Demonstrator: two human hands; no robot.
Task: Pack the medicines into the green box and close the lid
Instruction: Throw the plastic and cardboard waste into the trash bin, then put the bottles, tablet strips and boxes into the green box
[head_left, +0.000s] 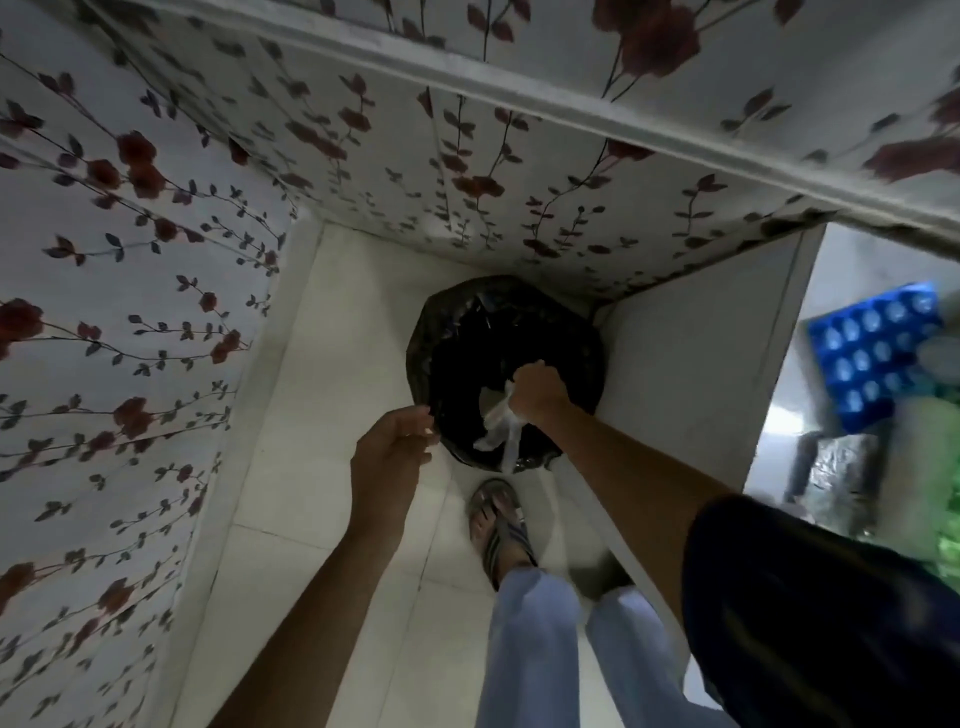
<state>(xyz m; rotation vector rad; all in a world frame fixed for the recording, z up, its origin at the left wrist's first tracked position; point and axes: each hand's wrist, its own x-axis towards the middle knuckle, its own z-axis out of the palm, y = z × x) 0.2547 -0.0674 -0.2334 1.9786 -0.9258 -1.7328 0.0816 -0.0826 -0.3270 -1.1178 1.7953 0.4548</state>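
Right hand (535, 389) clenched round a crumpled white plastic bag (496, 421), held over the black-lined trash bin (467, 332) in the floral-wallpaper corner. Left hand (392, 452) at the bin rim, fingers loosely curled; can't tell if they pinch the liner. Sandalled foot (496, 525) just below the bin. Far right, past the white partition (691, 374): blue bubbled pack (878, 353) beside a blurred green shape (935, 431); can't tell if it's the green box.

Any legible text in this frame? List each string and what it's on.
No readable text anywhere in the head view.
Blue pack at the right edge: only a repeating pale pattern, too blurred to show any letters.
White plastic gripped by the right hand: no print visible.
Black bin liner: no print visible.
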